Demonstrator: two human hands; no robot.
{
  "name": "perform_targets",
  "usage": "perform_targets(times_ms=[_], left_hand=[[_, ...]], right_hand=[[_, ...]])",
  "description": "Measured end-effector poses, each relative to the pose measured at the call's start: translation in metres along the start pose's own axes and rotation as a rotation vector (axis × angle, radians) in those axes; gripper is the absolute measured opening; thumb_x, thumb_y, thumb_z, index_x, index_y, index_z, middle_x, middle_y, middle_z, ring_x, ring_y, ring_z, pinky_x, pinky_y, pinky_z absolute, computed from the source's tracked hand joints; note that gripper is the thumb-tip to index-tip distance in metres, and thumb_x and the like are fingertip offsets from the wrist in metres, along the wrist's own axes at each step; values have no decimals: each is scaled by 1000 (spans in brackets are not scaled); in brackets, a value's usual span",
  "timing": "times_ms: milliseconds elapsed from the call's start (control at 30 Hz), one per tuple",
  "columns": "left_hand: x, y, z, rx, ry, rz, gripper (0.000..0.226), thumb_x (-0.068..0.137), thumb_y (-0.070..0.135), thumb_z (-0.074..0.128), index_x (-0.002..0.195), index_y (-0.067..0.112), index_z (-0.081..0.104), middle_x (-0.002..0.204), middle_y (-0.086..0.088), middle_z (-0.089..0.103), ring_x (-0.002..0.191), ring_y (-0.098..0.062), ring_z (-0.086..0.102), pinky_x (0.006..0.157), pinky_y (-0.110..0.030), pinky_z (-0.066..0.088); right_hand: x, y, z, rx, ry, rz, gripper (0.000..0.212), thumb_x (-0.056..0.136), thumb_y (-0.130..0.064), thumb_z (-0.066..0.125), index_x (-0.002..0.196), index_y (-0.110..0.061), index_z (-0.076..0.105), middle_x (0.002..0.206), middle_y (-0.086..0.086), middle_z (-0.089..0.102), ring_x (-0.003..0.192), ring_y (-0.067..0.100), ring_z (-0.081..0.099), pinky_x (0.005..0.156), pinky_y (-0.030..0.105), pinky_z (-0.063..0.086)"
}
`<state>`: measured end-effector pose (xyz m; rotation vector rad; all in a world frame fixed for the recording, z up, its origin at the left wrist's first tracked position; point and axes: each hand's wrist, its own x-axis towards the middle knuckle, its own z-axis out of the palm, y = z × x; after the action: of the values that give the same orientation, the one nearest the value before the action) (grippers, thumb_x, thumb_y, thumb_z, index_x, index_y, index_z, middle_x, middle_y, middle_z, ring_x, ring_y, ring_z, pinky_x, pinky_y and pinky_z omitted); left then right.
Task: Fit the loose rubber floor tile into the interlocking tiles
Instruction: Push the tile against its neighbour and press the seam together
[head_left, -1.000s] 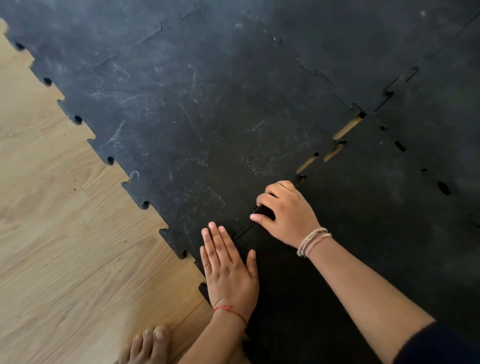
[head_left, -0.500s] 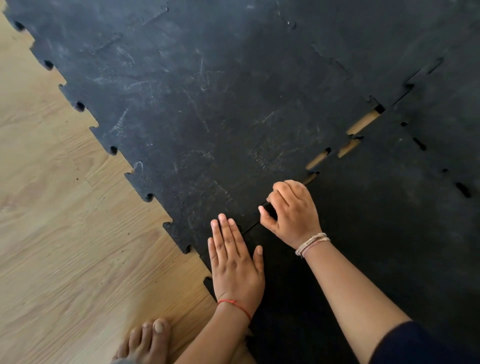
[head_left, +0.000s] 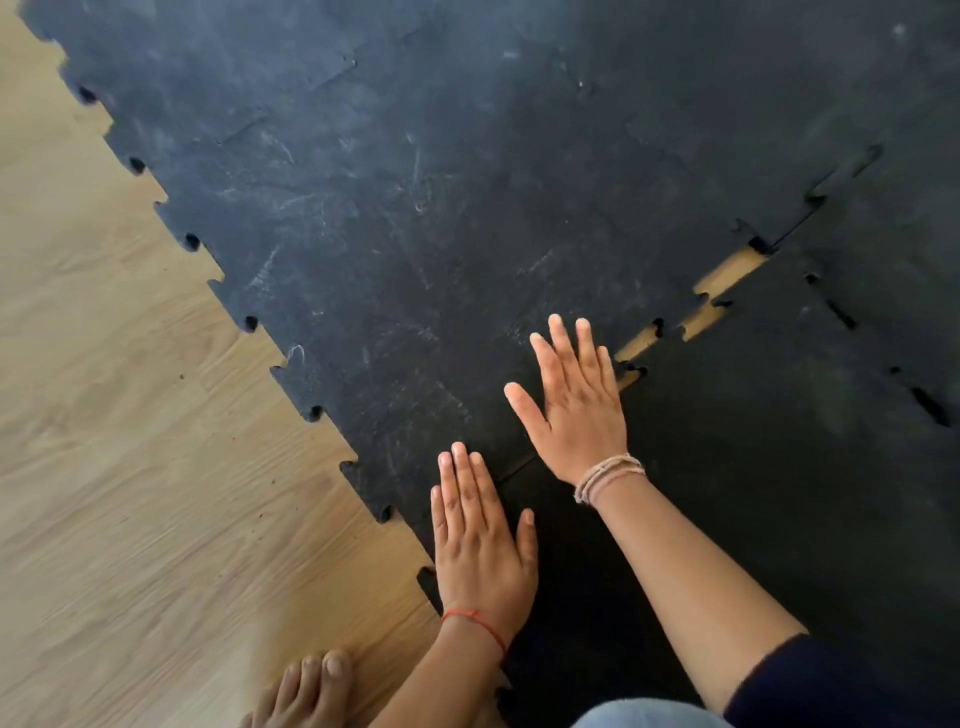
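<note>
Where the black rubber matting meets bare wood, both hands lie flat, palms down. Left hand: fingers together and straight, thumb out to the side, spread flat on the near end of the seam, holding nothing; red thread at the wrist. Right hand: fingers extended and slightly fanned, pressed flat across the same seam farther up, gripping nothing; pale corded bracelet at the wrist, dark sleeve at the forearm.

Loose rubber floor tile: dark, smoother black, lying at lower right beneath both forearms. Its upper-left edge runs alongside the interlocking tiles, which are scuffed grey-black with chalky marks. Between the two hands the seam shows only as a thin line. Beyond the right hand's fingertips the joint is not closed: gaps between the tabs show the wood beneath, in several slots rising toward the upper right. Small dark openings also remain along the tile's right-hand edge.

Wooden floor: light plank pattern, left of the toothed edge of the matting. Bare foot: toes on the wood at the bottom edge, just left of the left forearm.
</note>
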<state>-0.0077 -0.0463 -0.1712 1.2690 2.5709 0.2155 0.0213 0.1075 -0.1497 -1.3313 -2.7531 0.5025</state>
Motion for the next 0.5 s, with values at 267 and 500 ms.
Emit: perform_targets(times_ms=[267, 500], left_hand=[[16, 0, 2, 36, -3, -16, 68, 94, 48, 8, 143, 1, 9, 155, -11, -7, 143, -24, -7, 116, -34, -9], [20, 2, -2, 27, -42, -30, 69, 94, 47, 8, 141, -3, 14, 151, -17, 10, 142, -22, -11, 114, -36, -5]], right_hand=[[17, -7, 7, -135, -42, 134, 75, 88, -65, 3, 146, -22, 19, 152, 19, 18, 141, 36, 13, 111, 53, 11], [20, -4, 6, -159, -101, 127, 81, 81, -70, -3, 148, -24, 3, 155, 17, 4, 142, 34, 0, 112, 49, 4]])
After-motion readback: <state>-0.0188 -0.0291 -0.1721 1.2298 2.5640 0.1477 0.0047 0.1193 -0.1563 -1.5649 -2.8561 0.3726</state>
